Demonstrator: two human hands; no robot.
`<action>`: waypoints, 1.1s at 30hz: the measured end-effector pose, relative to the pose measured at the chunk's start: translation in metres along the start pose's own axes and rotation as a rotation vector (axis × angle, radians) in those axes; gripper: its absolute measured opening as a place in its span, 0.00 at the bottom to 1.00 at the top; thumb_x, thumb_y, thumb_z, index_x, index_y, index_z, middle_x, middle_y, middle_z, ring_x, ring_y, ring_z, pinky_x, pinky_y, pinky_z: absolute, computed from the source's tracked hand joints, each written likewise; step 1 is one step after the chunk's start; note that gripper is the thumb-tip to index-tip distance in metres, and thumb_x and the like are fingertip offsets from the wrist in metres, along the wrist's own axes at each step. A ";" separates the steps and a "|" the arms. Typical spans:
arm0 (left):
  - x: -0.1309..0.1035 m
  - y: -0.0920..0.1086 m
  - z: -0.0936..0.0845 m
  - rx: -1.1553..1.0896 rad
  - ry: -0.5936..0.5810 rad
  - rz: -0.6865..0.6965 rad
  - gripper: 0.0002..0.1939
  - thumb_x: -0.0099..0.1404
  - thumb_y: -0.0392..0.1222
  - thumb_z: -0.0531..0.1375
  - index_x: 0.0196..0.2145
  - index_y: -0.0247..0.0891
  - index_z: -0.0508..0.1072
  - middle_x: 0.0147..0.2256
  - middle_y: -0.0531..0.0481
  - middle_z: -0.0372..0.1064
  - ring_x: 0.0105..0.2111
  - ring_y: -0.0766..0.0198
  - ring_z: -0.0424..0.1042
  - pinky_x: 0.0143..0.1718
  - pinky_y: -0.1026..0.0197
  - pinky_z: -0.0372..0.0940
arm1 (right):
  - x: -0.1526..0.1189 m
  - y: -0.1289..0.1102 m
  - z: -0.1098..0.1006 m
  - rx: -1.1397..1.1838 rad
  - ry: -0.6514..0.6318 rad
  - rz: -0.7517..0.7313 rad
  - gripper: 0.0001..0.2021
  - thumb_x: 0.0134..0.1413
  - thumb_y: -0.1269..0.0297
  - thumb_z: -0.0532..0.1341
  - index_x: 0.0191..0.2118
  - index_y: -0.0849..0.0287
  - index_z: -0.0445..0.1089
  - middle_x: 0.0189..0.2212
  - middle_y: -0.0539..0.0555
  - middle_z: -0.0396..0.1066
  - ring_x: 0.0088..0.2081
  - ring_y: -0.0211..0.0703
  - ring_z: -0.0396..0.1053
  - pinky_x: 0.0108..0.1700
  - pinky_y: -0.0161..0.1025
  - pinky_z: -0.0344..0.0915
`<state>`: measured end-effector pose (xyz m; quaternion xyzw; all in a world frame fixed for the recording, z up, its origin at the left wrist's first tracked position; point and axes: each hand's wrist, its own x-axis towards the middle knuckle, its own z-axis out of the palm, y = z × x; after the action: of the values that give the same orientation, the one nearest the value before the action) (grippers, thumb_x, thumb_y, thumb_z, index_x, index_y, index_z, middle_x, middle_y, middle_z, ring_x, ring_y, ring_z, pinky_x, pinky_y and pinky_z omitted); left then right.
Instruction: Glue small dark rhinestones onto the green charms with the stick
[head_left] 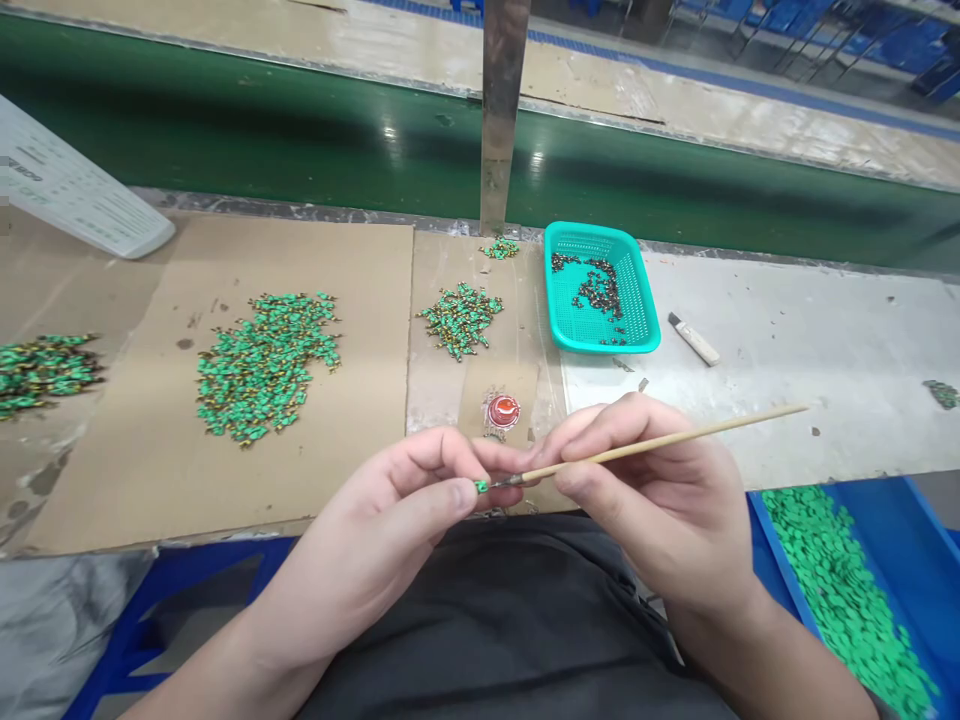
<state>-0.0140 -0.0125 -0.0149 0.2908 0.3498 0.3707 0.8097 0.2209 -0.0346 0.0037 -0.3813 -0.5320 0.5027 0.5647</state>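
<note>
Between thumb and fingertips, my left hand (409, 510) pinches a small green piece (481, 487). My right hand (649, 480) grips a thin brush with a pale wooden handle (697, 430); its dark tip is at or very near the green piece, though contact is too small to tell. Just beyond my hands sits a small round pot of red paint (502, 410). A small pile of green and dark pieces (461, 320) lies behind the pot, and a larger pile (266, 370) spreads over the cardboard to the left.
A teal basket (641, 335) with small dark pieces stands behind my right hand. A short flat stick with a dark end (694, 338) lies beside it. Blue trays with green pieces (847, 590) are at lower right. A white fan-like object (82, 190) extends in at left.
</note>
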 end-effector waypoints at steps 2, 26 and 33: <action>-0.001 0.001 0.001 0.007 0.002 0.004 0.13 0.69 0.51 0.84 0.34 0.43 0.91 0.47 0.45 0.93 0.50 0.52 0.90 0.54 0.59 0.83 | -0.001 0.000 0.000 -0.013 -0.005 -0.001 0.09 0.75 0.75 0.78 0.50 0.52 0.86 0.45 0.52 0.91 0.47 0.44 0.91 0.53 0.40 0.88; -0.003 0.001 -0.002 0.016 -0.040 0.005 0.10 0.73 0.49 0.82 0.35 0.44 0.91 0.51 0.46 0.93 0.54 0.52 0.90 0.57 0.60 0.82 | -0.002 -0.004 0.002 0.058 0.019 0.023 0.07 0.75 0.74 0.77 0.46 0.53 0.85 0.43 0.53 0.90 0.45 0.44 0.90 0.50 0.40 0.89; -0.004 0.001 -0.006 0.033 -0.038 -0.002 0.10 0.75 0.48 0.80 0.37 0.44 0.91 0.52 0.44 0.93 0.55 0.48 0.89 0.58 0.54 0.82 | -0.003 -0.002 0.002 0.024 0.031 0.017 0.06 0.76 0.71 0.77 0.46 0.53 0.83 0.42 0.55 0.90 0.44 0.48 0.91 0.49 0.45 0.90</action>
<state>-0.0206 -0.0143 -0.0162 0.3109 0.3407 0.3583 0.8118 0.2192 -0.0377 0.0050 -0.3866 -0.5140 0.5078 0.5732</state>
